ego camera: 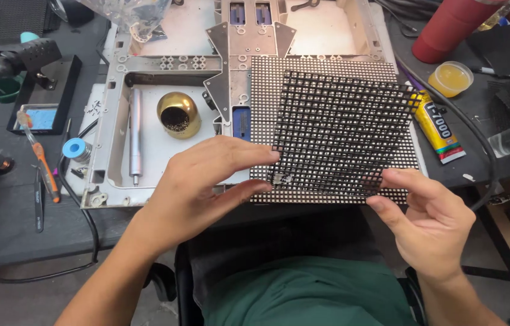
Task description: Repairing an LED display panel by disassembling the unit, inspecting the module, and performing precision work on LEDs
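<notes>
Grey desk (7, 223) carries everything, cluttered at both ends. Largest on it is a pale metal frame (110, 90) with open compartments; its left compartment holds a silver cylinder (135, 136) lying lengthwise and a brass-coloured dome-shaped cup (179, 115) tipped on its side. Across the frame's right part lies a square dotted panel (267, 84), covered in rows of tiny points.

Above that panel, tilted and lifted off it, is a black plastic grid mask (342, 130). The left hand (200, 187) pinches the grid's lower left edge between thumb and fingertips, its grip closed on the mask. The right hand (433, 220) meets the grid's lower right edge with thumb and forefinger, its grip also pinching the mask, the remaining fingers curled loosely.

To the right of the panel stand a red cylinder-shaped container (448, 27), a small round tub of yellow paste (451, 78), and a yellow-and-black glue tube (439, 130) lying just beside the panel's edge. A black cable (478, 139) curves past them.

On the left are a black-handled tool (10, 63), a black tray with a blue sponge (42, 118), an orange-handled tool (44, 166), a blue spool of wire (75, 148), and black tweezers (39, 202). Green cloth (309, 293) shows at the lower edge, on the person's lap.
</notes>
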